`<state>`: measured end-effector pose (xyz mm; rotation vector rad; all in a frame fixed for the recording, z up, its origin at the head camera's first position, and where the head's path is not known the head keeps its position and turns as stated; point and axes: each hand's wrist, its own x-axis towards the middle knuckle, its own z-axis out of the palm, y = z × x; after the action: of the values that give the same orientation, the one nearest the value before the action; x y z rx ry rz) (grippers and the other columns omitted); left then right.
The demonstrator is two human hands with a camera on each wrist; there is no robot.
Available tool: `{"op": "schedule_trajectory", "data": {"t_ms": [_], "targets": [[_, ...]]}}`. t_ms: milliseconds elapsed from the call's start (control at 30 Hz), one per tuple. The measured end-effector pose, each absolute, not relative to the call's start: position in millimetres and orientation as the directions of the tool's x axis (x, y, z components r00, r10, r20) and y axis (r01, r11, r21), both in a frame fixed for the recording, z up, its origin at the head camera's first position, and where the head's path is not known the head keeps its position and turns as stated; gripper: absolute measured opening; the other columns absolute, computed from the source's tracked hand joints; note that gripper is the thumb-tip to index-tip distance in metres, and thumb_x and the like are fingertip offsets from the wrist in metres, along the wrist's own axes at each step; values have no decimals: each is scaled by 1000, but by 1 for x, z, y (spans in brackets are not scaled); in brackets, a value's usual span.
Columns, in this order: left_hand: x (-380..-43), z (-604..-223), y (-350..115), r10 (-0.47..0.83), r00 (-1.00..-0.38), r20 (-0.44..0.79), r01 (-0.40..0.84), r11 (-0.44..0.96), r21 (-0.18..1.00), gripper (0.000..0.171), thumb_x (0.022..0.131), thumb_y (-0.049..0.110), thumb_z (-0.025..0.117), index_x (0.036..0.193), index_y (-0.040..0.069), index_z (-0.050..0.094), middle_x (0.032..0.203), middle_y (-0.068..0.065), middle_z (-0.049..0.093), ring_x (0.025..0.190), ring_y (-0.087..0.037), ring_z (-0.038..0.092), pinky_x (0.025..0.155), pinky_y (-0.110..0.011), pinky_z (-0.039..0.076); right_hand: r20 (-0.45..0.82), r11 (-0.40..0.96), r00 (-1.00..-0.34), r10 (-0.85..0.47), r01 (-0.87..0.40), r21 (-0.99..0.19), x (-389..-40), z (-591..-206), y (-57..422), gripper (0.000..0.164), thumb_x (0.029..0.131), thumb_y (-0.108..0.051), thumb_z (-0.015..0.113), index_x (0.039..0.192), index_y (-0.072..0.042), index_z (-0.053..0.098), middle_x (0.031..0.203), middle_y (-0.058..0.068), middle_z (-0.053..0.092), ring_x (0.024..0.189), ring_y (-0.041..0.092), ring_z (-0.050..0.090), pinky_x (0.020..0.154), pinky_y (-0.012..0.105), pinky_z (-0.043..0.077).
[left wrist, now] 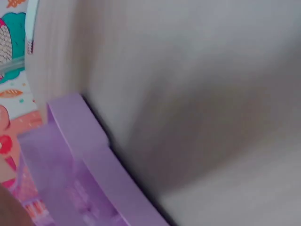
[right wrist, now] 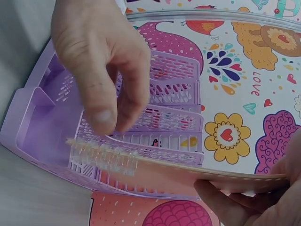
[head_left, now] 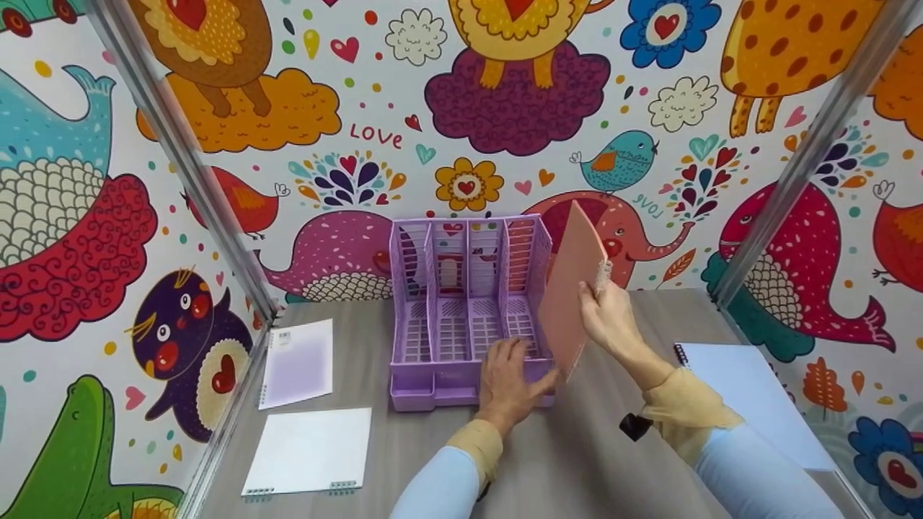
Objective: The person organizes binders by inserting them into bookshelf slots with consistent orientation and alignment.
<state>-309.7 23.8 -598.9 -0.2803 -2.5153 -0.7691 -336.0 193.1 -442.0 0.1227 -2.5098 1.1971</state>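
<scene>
My right hand (head_left: 611, 317) grips a salmon-pink spiral notebook (head_left: 572, 285) by its edge. The notebook stands upright just beyond the right side of a purple desk organizer (head_left: 461, 375) with several upright slots. In the right wrist view the notebook's clear coil (right wrist: 110, 157) shows near the organizer, and the right fingers (right wrist: 225, 202) hold the far end. My left hand (head_left: 508, 382) hovers at the organizer's front right, fingers loosely bent and holding nothing. In the left wrist view only a blurred bit of a finger (left wrist: 11, 209) shows beside the organizer's corner (left wrist: 77, 122).
On the left of the grey table (head_left: 425, 461) lie a purple-covered notebook (head_left: 299, 364) and a white spiral notebook (head_left: 310, 450). A pale blue spiral notebook (head_left: 750, 400) lies at the right. Patterned walls (head_left: 389, 94) enclose the back and sides.
</scene>
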Motion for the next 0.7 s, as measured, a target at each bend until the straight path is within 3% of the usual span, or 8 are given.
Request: {"op": "schedule_trajectory", "data": {"t_ms": [100, 200, 333, 433, 700], "targets": [[-311, -604, 5, 8, -849, 528, 292, 840, 457, 53, 92, 53, 86, 128, 15, 78, 136, -6, 77, 130, -28, 68, 114, -48, 57, 385, 653, -919, 80, -243, -717, -340, -441, 191, 28, 112, -11, 55, 110, 13, 70, 105, 36, 78, 98, 49, 77, 91, 67, 60], [-313, -610, -19, -23, -831, 555, 274, 852, 446, 43, 92, 42, 88, 123, 13, 79, 132, -8, 78, 126, -29, 68, 112, -48, 56, 412, 681, -908, 74, -256, -686, -346, -441, 188, 28, 111, -10, 56, 87, 2, 65, 82, 23, 70, 81, 38, 66, 77, 57, 56], [-317, -619, -52, -71, -813, 579, 234, 869, 436, 40, 90, 34, 89, 120, 10, 79, 127, -11, 78, 124, -33, 68, 111, -50, 55, 385, 675, -919, 82, -234, -700, -352, -444, 187, 28, 112, -11, 54, 90, 0, 64, 84, 19, 68, 82, 32, 62, 74, 46, 49], [-317, -621, -75, -110, -821, 560, 186, 876, 444, 38, 92, 32, 87, 121, 10, 79, 130, -13, 77, 128, -37, 66, 115, -55, 53, 359, 652, -926, 114, -203, -730, -354, -448, 186, 28, 113, -14, 53, 96, 3, 66, 91, 23, 72, 86, 33, 64, 76, 49, 52], [-316, -615, -120, -316, -877, 363, -28, 786, 617, 44, 98, 36, 81, 131, 8, 77, 154, -23, 64, 148, -46, 54, 123, -65, 46, 376, 664, -918, 125, -204, -719, -364, -458, 180, 33, 113, -13, 55, 80, -8, 54, 75, 8, 54, 77, 31, 56, 70, 45, 46]]}}
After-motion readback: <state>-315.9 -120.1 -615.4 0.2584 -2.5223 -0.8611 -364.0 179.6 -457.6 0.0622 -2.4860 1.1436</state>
